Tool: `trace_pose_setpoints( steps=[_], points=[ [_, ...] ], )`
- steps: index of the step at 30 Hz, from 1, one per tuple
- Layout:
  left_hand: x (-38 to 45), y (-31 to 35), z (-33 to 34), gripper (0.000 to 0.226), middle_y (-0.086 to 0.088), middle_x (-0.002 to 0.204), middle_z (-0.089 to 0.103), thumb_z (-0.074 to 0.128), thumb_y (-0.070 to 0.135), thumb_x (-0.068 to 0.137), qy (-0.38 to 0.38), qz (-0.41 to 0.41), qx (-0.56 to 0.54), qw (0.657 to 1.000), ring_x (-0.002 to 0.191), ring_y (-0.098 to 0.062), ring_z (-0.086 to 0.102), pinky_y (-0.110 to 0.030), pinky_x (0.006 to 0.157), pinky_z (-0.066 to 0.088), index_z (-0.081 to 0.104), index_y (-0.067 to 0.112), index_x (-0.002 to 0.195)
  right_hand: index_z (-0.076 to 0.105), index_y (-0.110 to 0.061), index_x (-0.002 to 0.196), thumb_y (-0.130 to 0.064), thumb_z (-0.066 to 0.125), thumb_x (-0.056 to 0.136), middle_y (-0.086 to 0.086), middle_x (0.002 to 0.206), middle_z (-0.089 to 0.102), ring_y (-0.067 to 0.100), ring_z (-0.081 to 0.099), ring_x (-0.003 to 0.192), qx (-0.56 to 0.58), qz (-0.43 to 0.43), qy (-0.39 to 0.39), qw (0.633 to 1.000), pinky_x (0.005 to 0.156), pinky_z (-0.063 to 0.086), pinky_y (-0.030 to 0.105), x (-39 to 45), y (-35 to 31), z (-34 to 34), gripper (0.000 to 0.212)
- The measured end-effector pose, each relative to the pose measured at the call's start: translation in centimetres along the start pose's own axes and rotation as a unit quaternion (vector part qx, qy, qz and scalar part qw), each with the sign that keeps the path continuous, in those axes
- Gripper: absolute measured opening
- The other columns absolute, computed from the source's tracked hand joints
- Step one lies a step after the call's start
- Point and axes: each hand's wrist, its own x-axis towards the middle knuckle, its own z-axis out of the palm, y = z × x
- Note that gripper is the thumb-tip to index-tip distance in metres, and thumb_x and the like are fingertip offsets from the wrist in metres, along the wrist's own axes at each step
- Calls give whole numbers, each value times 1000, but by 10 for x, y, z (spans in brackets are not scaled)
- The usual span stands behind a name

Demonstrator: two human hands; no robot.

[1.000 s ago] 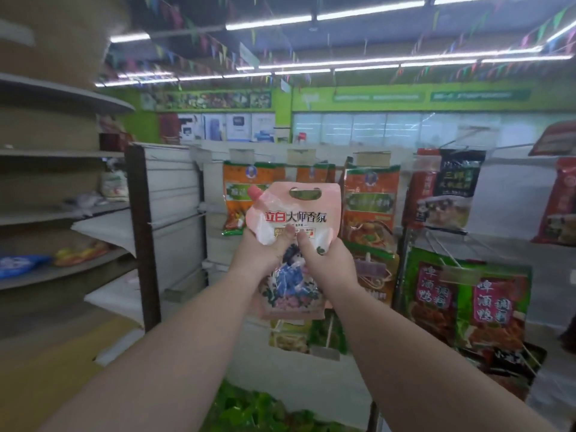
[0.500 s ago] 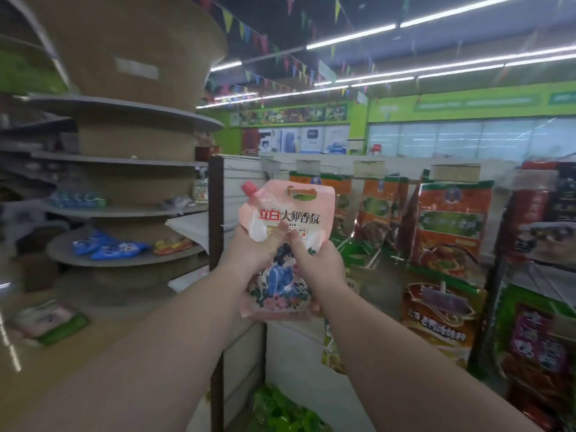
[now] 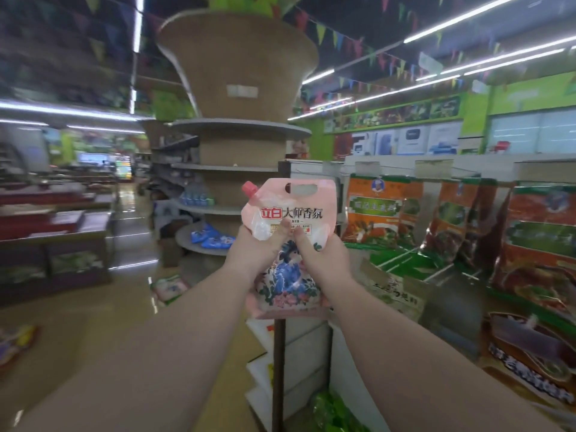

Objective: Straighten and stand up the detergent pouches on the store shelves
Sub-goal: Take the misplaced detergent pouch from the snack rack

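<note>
Pink detergent pouch (image 3: 290, 241) held upright at chest height, clear of any shelf, left hand (image 3: 252, 260) and right hand (image 3: 324, 263) fingers clasping its sides, thumbs pressing the front, probably to square it

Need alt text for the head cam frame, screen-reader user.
Two bare hands, left hand and right hand, hold a pink detergent pouch upright at arm's length in a store aisle, thumbs pressed on its front, its red spout cap at upper left. Hanging orange snack bags are on the right; a round tiered shelf stands behind.
</note>
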Motion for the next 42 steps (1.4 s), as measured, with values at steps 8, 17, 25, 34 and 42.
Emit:
trace_pose_setpoints(
  steps=[8,17,25,34,42],
  points=[
    [-23,-11,-52,63,16,112,72,73,81,79,115,-34,34,992,103,-16,69,-38,98,55,62,41,126,70,-39,93,-81,77,72,-17,88,78,6,76,85,54,-16,-104,993,81,64,39,-14,-13,48,47],
    [-59,-27,-126,70,17,108,74,72,88,72,203,-77,53,975,96,-13,71,-40,97,57,64,40,123,72,-35,113,-80,72,78,-16,92,78,9,75,85,84,-42,-185,978,77,62,37,-51,-40,114,57],
    [-86,-40,-196,71,16,118,74,67,85,80,279,-75,89,953,109,-17,69,-34,94,50,64,37,132,69,-36,109,-68,69,91,-21,87,72,-6,66,68,110,-62,-239,963,61,47,24,-90,-78,170,37],
    [-118,-53,-291,95,14,123,72,60,99,66,352,-91,104,926,115,-20,68,-45,107,53,60,36,138,69,-34,111,-79,65,85,-13,91,78,11,76,77,132,-85,-280,947,68,59,32,-142,-135,245,52],
    [-153,-55,-392,74,14,122,72,64,87,80,394,-83,129,906,113,-19,68,-39,101,52,60,38,136,67,-30,112,-88,63,75,-10,88,78,6,75,64,162,-103,-321,927,63,63,32,-200,-197,320,68]
  ],
)
